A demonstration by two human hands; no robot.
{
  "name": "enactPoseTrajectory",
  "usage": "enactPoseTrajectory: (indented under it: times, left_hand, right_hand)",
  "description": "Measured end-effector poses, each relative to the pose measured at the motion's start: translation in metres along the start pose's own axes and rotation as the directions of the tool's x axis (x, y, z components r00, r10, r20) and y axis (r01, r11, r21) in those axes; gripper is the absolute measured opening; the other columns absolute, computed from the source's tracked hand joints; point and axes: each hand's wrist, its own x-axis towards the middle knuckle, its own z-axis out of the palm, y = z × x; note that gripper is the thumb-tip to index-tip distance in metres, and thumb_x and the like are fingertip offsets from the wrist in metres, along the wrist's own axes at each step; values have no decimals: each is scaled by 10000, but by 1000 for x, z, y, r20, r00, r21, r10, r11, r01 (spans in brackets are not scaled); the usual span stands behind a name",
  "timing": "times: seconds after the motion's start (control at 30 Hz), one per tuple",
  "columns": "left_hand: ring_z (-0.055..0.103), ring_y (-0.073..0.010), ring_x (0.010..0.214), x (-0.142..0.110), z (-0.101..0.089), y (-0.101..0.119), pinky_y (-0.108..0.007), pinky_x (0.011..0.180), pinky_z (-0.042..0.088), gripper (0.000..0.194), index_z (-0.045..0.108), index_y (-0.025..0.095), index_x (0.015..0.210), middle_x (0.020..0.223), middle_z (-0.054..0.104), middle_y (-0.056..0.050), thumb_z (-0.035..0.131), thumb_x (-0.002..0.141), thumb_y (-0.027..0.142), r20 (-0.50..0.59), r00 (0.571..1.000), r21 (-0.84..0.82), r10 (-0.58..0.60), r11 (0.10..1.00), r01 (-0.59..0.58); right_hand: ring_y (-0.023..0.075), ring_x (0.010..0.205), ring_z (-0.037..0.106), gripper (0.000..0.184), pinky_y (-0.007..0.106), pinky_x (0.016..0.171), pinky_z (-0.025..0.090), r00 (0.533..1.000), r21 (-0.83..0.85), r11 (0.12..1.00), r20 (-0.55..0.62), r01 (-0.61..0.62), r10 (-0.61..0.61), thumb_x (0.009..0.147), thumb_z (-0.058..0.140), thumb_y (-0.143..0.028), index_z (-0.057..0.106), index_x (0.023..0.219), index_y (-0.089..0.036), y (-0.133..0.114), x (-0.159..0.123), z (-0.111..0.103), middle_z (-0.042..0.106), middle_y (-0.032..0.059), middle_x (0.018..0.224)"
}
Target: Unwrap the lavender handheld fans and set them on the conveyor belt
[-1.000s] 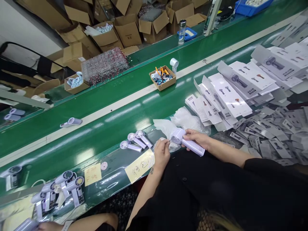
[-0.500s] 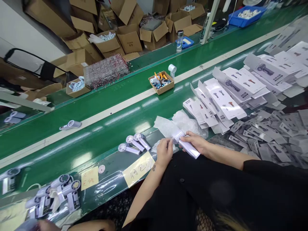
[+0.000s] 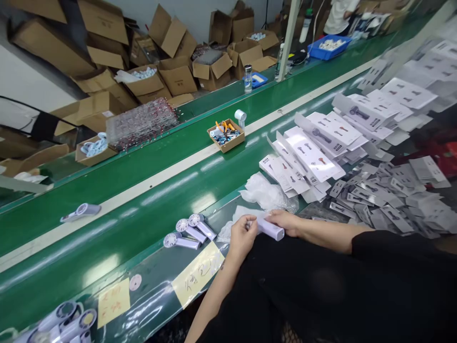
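Observation:
A lavender handheld fan (image 3: 272,230) is in front of my body, its handle pointing towards me and its head end hidden by the fingers and a bag. My right hand (image 3: 285,222) is closed on it from the right. My left hand (image 3: 243,237) has its fingers pinched together beside the fan's head end, on a translucent white plastic bag (image 3: 243,211); the exact grip is partly hidden. More crumpled bags (image 3: 262,190) lie just beyond the hands. To the left, three similar fans (image 3: 189,242) rest side by side on the ledge.
Flat printed boxes (image 3: 310,152) are stacked at right, with a pile of smaller printed cards (image 3: 382,195) nearer me. A handwritten yellow note (image 3: 198,275) lies on the ledge. A small carton of tools (image 3: 226,138) and a lone fan (image 3: 81,211) sit on the green conveyor (image 3: 171,190).
The view has shifted, so the surroundings appear further left. The fan has turned so that its handle end faces me more, and both hands have stayed on the fan and bag.

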Motion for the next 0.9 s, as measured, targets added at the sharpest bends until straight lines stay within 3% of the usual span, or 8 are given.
enactPoseTrajectory:
  times: [0.13, 0.23, 0.37, 0.57, 0.67, 0.7, 0.8, 0.9]
  left_hand:
    - [318, -50, 369, -7, -7, 26, -177, 391, 235, 282, 587, 142, 857, 454, 389, 87, 627, 725, 388, 70, 983, -320, -167, 930, 181]
    - [436, -78, 458, -9, -25, 45, -190, 461, 345, 357, 588, 154, 981, 547, 469, 52, 623, 758, 431, 2, 1000, -285, 31, 958, -29]
    - [530, -263, 1091, 3, -34, 53, -364, 871, 453, 928, 442, 217, 1307, 1207, 535, -106, 830, 491, 429, 12, 935, 25, 355, 934, -356]
    - [584, -170, 745, 17, -10, 34, -281, 694, 469, 141, 642, 179, 794, 768, 607, -22, 612, 756, 312, 107, 956, 86, 273, 956, -282]
    - [464, -91, 501, 13, -10, 35, -210, 481, 397, 218, 611, 161, 727, 613, 533, 23, 643, 740, 376, -31, 994, -135, 108, 985, -111]
    - [421, -74, 459, 12, -12, 37, -195, 423, 357, 249, 601, 156, 724, 590, 513, 34, 666, 720, 397, -64, 997, -241, 43, 969, -57]
    - [423, -69, 470, 13, -21, 42, -167, 345, 296, 321, 581, 148, 729, 607, 515, 36, 746, 634, 406, -138, 987, -514, -84, 858, 1]
    - [439, -67, 486, 17, -33, 38, -154, 329, 306, 367, 567, 147, 737, 623, 520, 38, 797, 580, 387, -183, 968, -632, -172, 774, 18]
  right_hand:
    - [104, 657, 514, 208, 197, 520, 476, 962, -343, 898, 113, 274, -250, 761, 656, -330, 541, 729, -159, -24, -36, -28, 517, 4, 759]
    - [139, 780, 560, 258, 204, 559, 481, 920, -306, 875, 238, 376, -313, 770, 627, -438, 572, 831, -194, -46, -61, -33, 555, 18, 879]
    - [124, 696, 567, 247, 193, 530, 432, 859, -396, 766, 303, 507, -412, 883, 456, -427, 541, 851, -197, -58, -75, -12, 563, 0, 747]
    - [144, 754, 564, 246, 257, 687, 451, 671, -729, 202, 436, 654, -599, 897, 444, -316, 624, 830, -161, -148, -72, -30, 621, 46, 833]
    - [238, 1090, 508, 348, 371, 915, 416, 442, -913, -62, 254, 403, -860, 813, 520, -135, 611, 1146, -181, -242, -43, -81, 515, 113, 1243]
    - [281, 1167, 463, 481, 405, 952, 395, 488, -946, -113, 256, 303, -835, 737, 578, -84, 598, 1204, -200, -270, -30, -97, 412, 120, 1367]
    - [313, 1183, 477, 662, 378, 937, 413, 811, -970, -189, 232, 152, -537, 597, 645, -13, 617, 1219, -238, -324, 9, -124, 259, 97, 1488]
    - [252, 1161, 514, 596, 281, 921, 400, 910, -943, -239, 297, 233, -288, 577, 696, -57, 664, 1149, -221, -331, 36, -127, 358, 71, 1450]
